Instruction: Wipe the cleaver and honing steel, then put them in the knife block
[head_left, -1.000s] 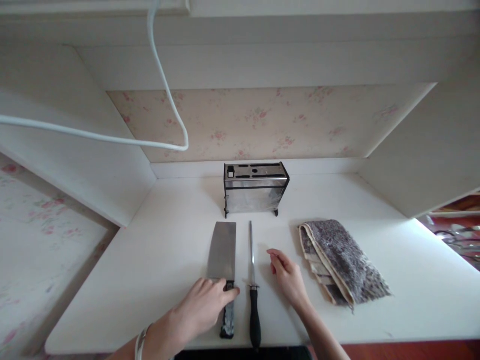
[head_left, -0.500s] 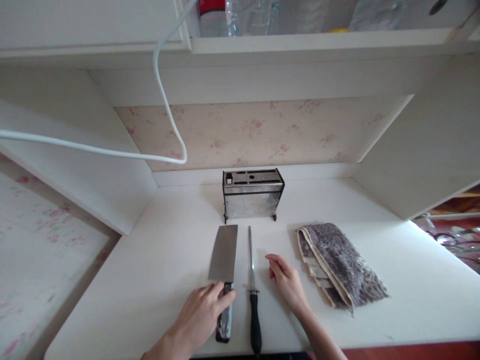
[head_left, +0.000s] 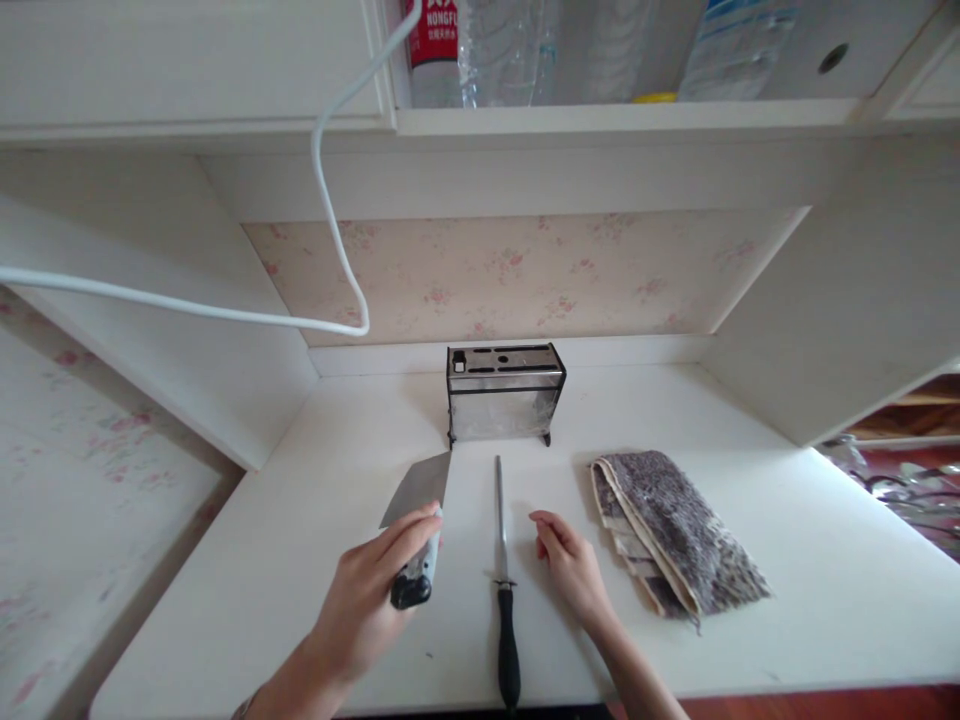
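A cleaver (head_left: 418, 486) with a broad grey blade and a worn dark handle is in my left hand (head_left: 371, 575). Its handle end is raised off the white counter, the blade pointing away to the far side. To its right lies a sharpening steel (head_left: 508, 645), black handle toward me, thin metal rod pointing away. My right hand (head_left: 566, 560) rests on the counter between the steel and a folded grey-brown towel (head_left: 667, 520), touching neither. Its fingers are curled in, with nothing seen in them.
A metal knife block (head_left: 506, 410) with slots in its top stands near the back wall. A white cable (head_left: 330, 200) hangs in front at upper left. Plastic bottles (head_left: 499, 50) stand in the shelf above. Side panels bound the counter (head_left: 300, 560) left and right.
My left hand has closed round the cleaver's handle and lifted it, tilting the knife and shifting it slightly left. My right hand, the steel and the towel stay in place. The view has tipped up slightly.
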